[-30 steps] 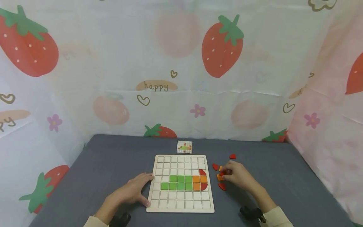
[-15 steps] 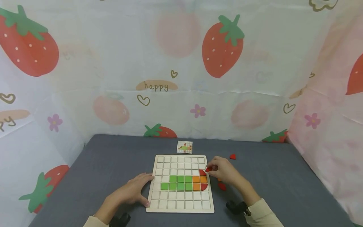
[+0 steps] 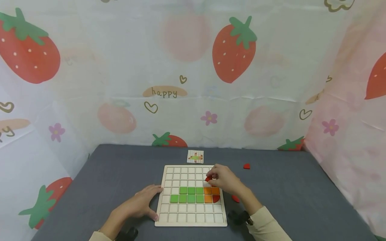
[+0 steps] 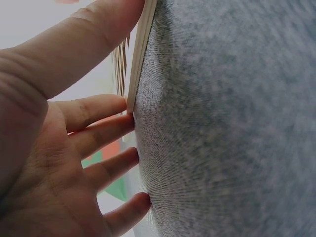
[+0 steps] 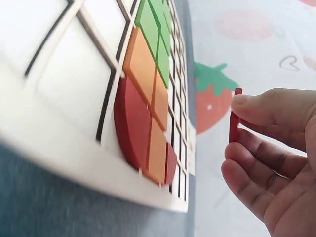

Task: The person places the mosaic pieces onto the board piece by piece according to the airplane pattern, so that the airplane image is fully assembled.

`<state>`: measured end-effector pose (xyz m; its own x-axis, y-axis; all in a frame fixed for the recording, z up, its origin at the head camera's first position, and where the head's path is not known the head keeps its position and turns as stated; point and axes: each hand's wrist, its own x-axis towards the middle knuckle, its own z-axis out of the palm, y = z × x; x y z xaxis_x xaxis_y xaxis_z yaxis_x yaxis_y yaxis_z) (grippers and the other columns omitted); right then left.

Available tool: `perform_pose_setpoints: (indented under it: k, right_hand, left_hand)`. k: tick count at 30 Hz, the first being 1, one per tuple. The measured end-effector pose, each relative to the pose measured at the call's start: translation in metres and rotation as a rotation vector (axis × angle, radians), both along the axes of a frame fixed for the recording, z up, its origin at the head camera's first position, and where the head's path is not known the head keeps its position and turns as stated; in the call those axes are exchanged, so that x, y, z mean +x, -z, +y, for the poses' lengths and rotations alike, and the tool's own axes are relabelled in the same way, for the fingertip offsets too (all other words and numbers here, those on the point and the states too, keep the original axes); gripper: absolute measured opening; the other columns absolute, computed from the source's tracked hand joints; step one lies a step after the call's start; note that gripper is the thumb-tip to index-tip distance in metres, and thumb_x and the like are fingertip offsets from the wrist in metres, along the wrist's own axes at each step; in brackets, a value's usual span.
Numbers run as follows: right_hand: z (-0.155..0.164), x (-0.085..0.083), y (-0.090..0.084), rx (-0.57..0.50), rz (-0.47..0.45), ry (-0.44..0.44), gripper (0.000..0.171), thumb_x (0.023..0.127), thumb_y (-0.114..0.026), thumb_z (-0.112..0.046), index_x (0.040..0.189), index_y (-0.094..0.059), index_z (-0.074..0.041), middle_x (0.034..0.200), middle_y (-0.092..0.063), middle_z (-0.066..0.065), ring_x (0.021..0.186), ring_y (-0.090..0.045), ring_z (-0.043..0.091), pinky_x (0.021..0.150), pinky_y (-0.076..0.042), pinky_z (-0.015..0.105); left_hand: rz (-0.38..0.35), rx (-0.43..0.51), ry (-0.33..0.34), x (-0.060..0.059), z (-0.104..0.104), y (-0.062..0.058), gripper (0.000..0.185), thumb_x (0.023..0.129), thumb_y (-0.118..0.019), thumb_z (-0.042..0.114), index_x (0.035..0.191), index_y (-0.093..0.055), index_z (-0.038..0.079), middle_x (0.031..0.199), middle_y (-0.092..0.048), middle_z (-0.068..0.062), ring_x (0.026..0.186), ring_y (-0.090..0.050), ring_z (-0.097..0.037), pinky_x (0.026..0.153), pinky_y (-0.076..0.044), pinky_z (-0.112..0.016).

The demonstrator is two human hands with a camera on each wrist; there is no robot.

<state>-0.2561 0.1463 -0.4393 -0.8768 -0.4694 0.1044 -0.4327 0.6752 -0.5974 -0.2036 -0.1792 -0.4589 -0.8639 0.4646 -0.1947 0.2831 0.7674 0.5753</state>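
Note:
My left hand (image 3: 139,203) rests at the left edge of a pale wooden grid board (image 3: 178,218), its fingers and thumb extended along that edge. In the left wrist view, the thumb and a fingertip meet the board's side. My right hand (image 3: 225,179) is over the board's upper right part and pinches a small red tile (image 5: 235,118) between thumb and fingers. Green square tiles (image 3: 191,198) and orange square tiles (image 3: 208,198) fill two middle rows. A red rounded tile (image 3: 216,198) sits at the right end; another (image 5: 171,163) is mostly hidden by my right hand in the head view.
A small printed card (image 3: 195,156) lies behind the board on the dark grey table (image 3: 126,167). One loose red piece (image 3: 247,166) lies at the back right, another (image 3: 235,198) beside my right forearm. A strawberry-print cloth (image 3: 178,113) stands behind.
My right hand has picked up the red tile from among the loose pieces on the right and carried it left over the board. The left hand stays at the board's edge.

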Motion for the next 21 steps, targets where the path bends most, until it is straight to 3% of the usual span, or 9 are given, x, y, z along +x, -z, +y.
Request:
perform_pose_setpoints:
  k: [21]
  right_hand:
    - [-0.050, -0.005, 0.007, 0.051, 0.025, -0.131, 0.015, 0.081, -0.066, -0.017, 0.094, -0.071, -0.011, 0.086, -0.058, -0.001, 0.072, -0.046, 0.008, 0.063, -0.042, 0.018]
  left_hand:
    - [-0.039, -0.026, -0.042, -0.002, 0.003, 0.001, 0.095, 0.053, -0.082, 0.038, 0.134, -0.041, 0.011, 0.142, -0.037, -0.010, 0.136, -0.025, -0.035, 0.097, -0.022, -0.067]
